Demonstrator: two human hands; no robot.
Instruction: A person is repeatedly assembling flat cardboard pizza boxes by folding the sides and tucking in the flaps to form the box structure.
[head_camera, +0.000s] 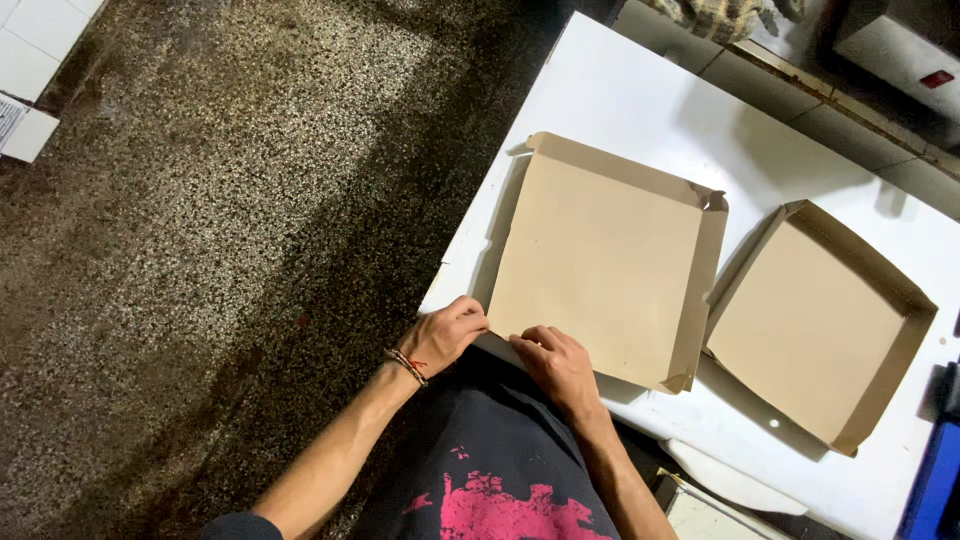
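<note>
With both hands curled on the near flap of the flat cardboard tray (600, 265) at the table's (620, 90) near edge, my left hand (445, 335) pinching its corner and my right hand (555, 365) pressing beside it, I should crease evenly along the fold.

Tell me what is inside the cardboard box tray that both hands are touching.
The cardboard box tray shows only its bare brown floor; nothing lies in it. The left hand and right hand press its near edge, so that strip is covered.
</note>
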